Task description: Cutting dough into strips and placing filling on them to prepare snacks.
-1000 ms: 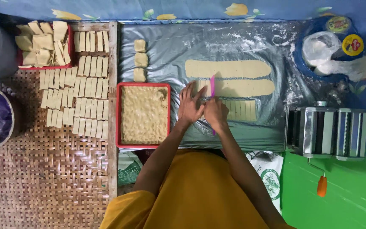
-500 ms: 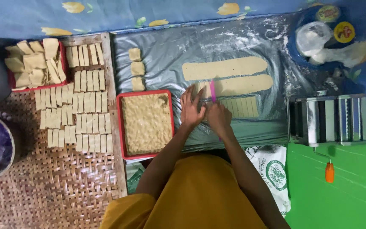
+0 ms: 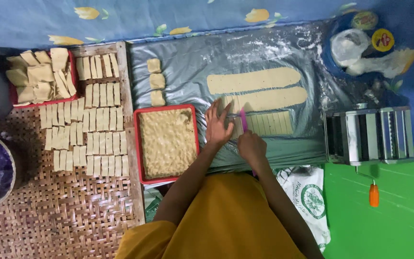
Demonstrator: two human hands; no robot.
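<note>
Dough rectangles, cut pale and flat, lie in rows on the woven cane mat (image 3: 58, 211) at the left edge; too many to count surely. Beside them sits one red square tray (image 3: 167, 144) of crumbly filling. Three small dough squares (image 3: 156, 81) line the grey plastic sheet's (image 3: 192, 62) upper left. The left hand (image 3: 218, 123), fingers spread flat, pins the scored dough strip (image 3: 264, 123); the right hand (image 3: 251, 145) grips a pink cutter (image 3: 244, 120). Two long uncut dough sheets (image 3: 255, 80) lie above. A slip of the cutter could nick the close fingertips.
</note>
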